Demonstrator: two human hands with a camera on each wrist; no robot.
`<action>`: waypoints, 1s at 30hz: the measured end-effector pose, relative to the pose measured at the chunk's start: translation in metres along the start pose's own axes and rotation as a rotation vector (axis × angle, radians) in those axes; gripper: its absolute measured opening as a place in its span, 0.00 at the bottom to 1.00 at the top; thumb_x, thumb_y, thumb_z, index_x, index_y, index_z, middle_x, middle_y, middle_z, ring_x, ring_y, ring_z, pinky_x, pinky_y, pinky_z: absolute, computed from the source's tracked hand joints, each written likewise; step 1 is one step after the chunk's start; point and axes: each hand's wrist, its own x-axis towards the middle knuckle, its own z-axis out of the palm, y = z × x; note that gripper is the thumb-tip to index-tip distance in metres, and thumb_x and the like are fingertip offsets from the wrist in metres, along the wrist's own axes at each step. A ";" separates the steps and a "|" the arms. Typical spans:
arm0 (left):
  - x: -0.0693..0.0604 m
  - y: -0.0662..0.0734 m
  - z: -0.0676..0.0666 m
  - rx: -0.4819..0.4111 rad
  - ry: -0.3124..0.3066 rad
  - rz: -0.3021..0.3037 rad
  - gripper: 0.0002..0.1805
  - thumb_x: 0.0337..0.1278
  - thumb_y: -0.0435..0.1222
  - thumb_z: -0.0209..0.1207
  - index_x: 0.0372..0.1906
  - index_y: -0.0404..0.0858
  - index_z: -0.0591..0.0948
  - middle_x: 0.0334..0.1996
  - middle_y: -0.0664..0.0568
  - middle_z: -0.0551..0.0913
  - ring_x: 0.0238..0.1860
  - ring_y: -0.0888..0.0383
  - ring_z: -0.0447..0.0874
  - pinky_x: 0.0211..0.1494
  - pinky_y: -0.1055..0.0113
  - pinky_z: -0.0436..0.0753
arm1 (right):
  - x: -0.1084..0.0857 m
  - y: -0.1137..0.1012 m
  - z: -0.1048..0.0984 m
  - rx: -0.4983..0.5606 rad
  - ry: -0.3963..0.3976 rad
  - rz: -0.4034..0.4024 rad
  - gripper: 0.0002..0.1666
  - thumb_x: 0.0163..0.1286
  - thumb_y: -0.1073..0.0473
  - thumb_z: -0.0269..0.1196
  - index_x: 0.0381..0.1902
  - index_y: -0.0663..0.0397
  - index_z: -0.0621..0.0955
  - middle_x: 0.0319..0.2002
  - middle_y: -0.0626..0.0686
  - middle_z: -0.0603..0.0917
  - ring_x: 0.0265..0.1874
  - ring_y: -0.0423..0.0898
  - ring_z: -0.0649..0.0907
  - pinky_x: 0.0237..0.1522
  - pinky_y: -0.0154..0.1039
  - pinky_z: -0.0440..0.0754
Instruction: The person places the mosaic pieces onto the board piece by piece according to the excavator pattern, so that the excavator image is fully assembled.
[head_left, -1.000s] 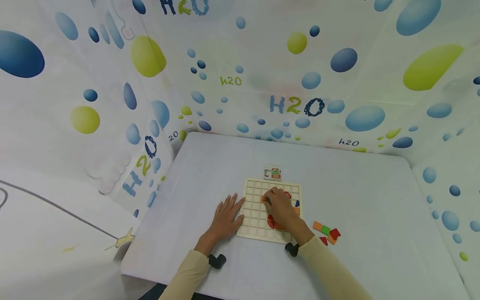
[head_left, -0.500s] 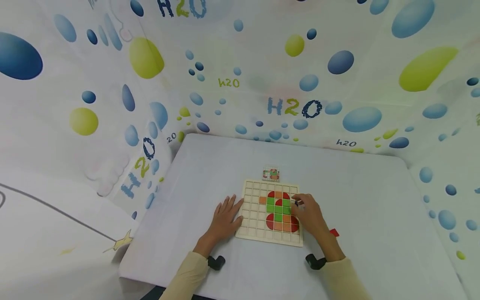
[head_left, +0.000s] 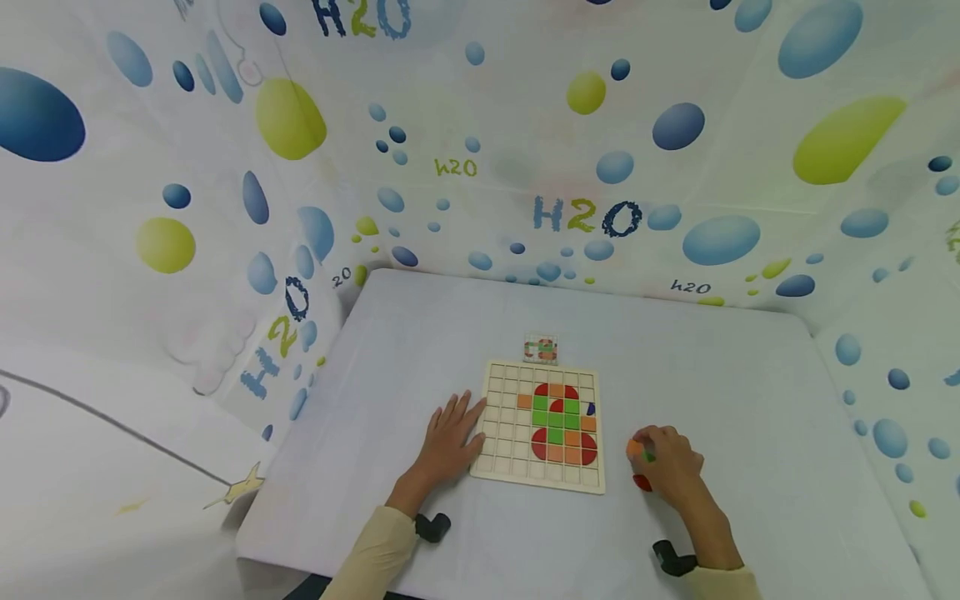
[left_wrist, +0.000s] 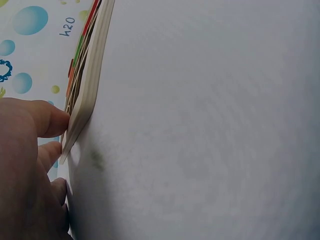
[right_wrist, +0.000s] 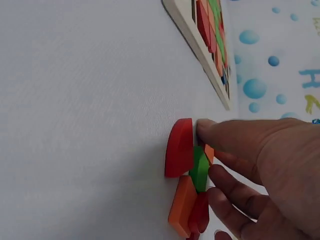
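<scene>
My left hand (head_left: 447,442) lies spread on the table, its fingertips touching the left edge of a wooden grid board (head_left: 498,454). The board bears red, orange and green tiles in its squares, plus a small blue piece (head_left: 591,408) near its right edge. To the right of the board, my right hand (head_left: 670,468) bends over a group of loose tiles, thumb and fingers closing round an orange tile (right_wrist: 209,153). In the right wrist view, a green tile (right_wrist: 199,170), a red curved tile (right_wrist: 180,150) and another orange tile (right_wrist: 182,205) lie beside the fingers.
A small pattern card (head_left: 540,347) lies just beyond the board's far edge. The white table (head_left: 420,333) meets a wall sheet with blue and green dots at the back and sides. Black devices (head_left: 432,527) are worn at both wrists.
My right hand has gone from the board's middle, past its right edge, to the loose tiles on the right. An orange tile now shows left of the design. The left hand has stayed put.
</scene>
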 end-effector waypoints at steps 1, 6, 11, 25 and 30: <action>0.000 0.001 0.000 -0.004 -0.001 0.001 0.34 0.77 0.46 0.52 0.83 0.46 0.63 0.85 0.42 0.54 0.86 0.38 0.45 0.83 0.34 0.46 | 0.000 0.000 0.000 0.013 0.004 0.002 0.20 0.69 0.60 0.68 0.56 0.61 0.82 0.57 0.71 0.79 0.57 0.70 0.77 0.48 0.70 0.74; -0.001 0.003 -0.001 -0.009 -0.002 0.006 0.34 0.77 0.45 0.52 0.83 0.46 0.64 0.85 0.42 0.54 0.86 0.38 0.46 0.83 0.34 0.47 | 0.002 0.001 0.002 0.113 0.003 0.020 0.21 0.75 0.61 0.64 0.62 0.63 0.79 0.61 0.70 0.78 0.62 0.69 0.75 0.59 0.71 0.73; 0.000 0.002 -0.001 -0.001 -0.003 -0.005 0.34 0.77 0.46 0.52 0.83 0.47 0.63 0.85 0.43 0.54 0.86 0.39 0.45 0.83 0.35 0.47 | 0.004 0.003 0.006 0.196 0.023 0.029 0.22 0.77 0.62 0.61 0.65 0.64 0.77 0.64 0.70 0.75 0.65 0.66 0.74 0.67 0.68 0.73; -0.002 0.004 -0.004 0.004 -0.012 -0.016 0.34 0.78 0.46 0.52 0.83 0.47 0.63 0.85 0.43 0.54 0.86 0.39 0.45 0.83 0.35 0.47 | 0.038 -0.003 0.012 0.228 0.080 -0.037 0.21 0.81 0.61 0.58 0.66 0.67 0.76 0.60 0.69 0.75 0.61 0.64 0.76 0.67 0.63 0.77; -0.002 0.004 -0.004 0.002 -0.013 -0.015 0.34 0.77 0.46 0.52 0.83 0.46 0.63 0.85 0.43 0.54 0.86 0.39 0.46 0.83 0.35 0.47 | 0.055 -0.013 0.006 0.227 0.084 -0.038 0.21 0.82 0.59 0.58 0.64 0.69 0.76 0.59 0.70 0.75 0.59 0.64 0.76 0.67 0.62 0.77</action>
